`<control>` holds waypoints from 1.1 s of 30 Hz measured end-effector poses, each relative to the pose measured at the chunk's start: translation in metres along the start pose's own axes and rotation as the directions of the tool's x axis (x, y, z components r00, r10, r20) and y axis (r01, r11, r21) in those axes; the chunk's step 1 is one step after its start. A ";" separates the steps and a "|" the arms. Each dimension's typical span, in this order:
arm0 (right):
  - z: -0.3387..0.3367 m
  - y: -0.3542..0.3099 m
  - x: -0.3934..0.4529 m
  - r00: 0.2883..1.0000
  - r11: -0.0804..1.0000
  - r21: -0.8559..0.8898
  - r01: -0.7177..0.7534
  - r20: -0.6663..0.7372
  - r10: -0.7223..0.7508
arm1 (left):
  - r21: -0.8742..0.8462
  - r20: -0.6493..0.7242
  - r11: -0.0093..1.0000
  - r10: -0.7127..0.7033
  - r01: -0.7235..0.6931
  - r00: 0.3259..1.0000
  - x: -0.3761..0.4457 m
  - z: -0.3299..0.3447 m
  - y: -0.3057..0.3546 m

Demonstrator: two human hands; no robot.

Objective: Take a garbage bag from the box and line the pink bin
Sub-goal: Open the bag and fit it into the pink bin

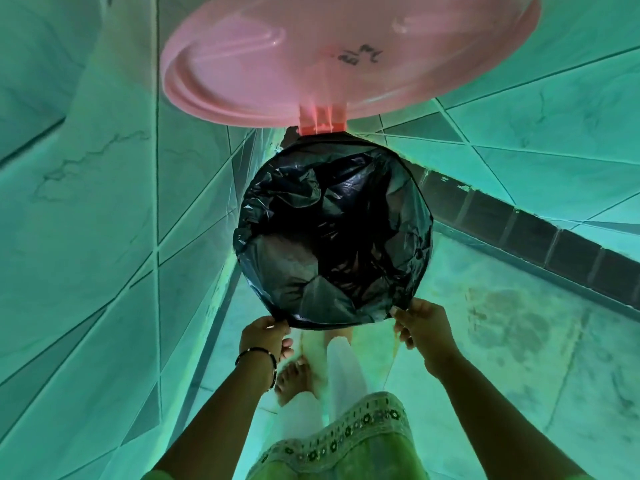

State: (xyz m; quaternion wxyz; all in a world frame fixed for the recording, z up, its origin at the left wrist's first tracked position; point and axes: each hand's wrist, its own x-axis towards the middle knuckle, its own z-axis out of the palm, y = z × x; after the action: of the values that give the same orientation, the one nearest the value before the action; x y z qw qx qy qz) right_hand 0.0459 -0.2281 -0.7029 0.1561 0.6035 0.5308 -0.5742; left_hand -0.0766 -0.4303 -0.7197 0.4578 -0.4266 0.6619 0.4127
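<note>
I look straight down into the pink bin, whose round lid (311,60) stands raised on its hinge (322,124) at the far side. A black garbage bag (332,237) fills the opening and is folded over the rim all around, so the bin's body is hidden. My left hand (266,336), with a dark bracelet on the wrist, pinches the bag's edge at the near left of the rim. My right hand (420,323) pinches the bag's edge at the near right. The bag box is out of view.
The bin stands in a corner: a tiled wall (104,202) runs along the left, and a dark tile skirting (519,230) edges the floor on the right. My bare foot (294,379) and pale trouser legs are just below the bin on the tiled floor (519,358).
</note>
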 end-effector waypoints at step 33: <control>-0.033 -0.267 -0.126 0.833 0.831 0.104 0.546 -0.169 -0.526 | -0.119 0.002 0.519 0.853 -0.846 0.522 -0.208 0.003 0.181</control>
State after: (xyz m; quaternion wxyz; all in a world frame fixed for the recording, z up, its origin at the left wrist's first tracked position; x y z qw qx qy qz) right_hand -0.1273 -0.1569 -0.4726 -0.0925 0.4770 0.6440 -0.5909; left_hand -0.2020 -0.3355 -0.4931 0.1953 -0.0599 0.7497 0.6295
